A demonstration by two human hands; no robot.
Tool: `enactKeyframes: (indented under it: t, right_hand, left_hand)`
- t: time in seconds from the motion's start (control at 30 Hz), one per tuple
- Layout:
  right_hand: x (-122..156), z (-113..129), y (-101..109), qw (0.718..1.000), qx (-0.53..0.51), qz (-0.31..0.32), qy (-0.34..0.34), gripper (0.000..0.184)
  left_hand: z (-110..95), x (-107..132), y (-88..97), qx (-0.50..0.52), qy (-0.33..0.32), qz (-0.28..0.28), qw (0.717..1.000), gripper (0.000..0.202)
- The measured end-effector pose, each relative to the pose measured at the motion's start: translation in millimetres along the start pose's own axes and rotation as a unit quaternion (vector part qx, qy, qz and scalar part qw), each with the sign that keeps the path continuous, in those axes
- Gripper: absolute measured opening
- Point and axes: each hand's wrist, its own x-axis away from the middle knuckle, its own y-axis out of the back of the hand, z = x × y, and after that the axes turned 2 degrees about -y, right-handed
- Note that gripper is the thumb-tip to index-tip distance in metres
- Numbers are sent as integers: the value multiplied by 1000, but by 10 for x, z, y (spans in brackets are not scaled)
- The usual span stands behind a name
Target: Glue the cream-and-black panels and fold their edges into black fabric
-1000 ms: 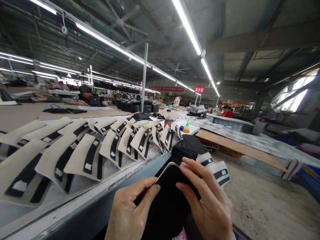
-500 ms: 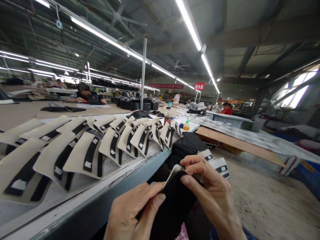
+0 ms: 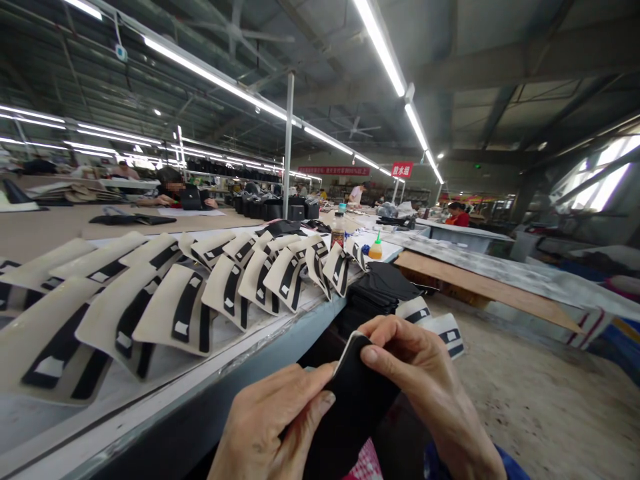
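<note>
The person's right hand (image 3: 425, 387) is pinching the pale top edge of a black padded piece (image 3: 350, 413). Its thumb and curled fingers are closing narrowly on the edge, apparently to bend it over. The left hand (image 3: 270, 427) is gripping the same piece from the other side, thumb pressing its face, seemingly to steady it. The piece is sitting low between both hands, just below the worktable's edge (image 3: 210, 393). On the table, cream-and-black pieces (image 3: 185, 313) are lying overlapped in rows, probably so each one is reachable. A stack of black pieces (image 3: 385, 283) is resting near the corner, by a small yellow bottle (image 3: 375, 249).
</note>
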Motion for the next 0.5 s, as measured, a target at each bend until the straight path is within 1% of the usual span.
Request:
enactKeyframes:
  t: [0.1, 0.17, 0.27, 0.33, 0.4, 0.5]
  right_hand:
    - [9, -26, -26, 999, 28, -30, 26, 21]
    - [28, -20, -52, 995, 65, -53, 57, 21]
    - [65, 19, -90, 982, 127, -86, 112, 18]
    - [85, 55, -102, 977, 145, -86, 129, 17]
    - [96, 91, -104, 978, 143, -72, 134, 16]
    - [110, 132, -109, 977, 147, -67, 137, 18]
  left_hand:
    - [30, 0, -29, 2, 10, -10, 1000, 33]
    - [61, 13, -57, 0, 12, -9, 1000, 31]
    - [93, 42, -92, -26, 1, -12, 1000, 28]
    - [97, 58, -101, -46, -11, -26, 999, 26]
    - [92, 69, -100, -57, -33, -33, 997, 26]
    - [91, 77, -94, -68, -85, -59, 992, 23]
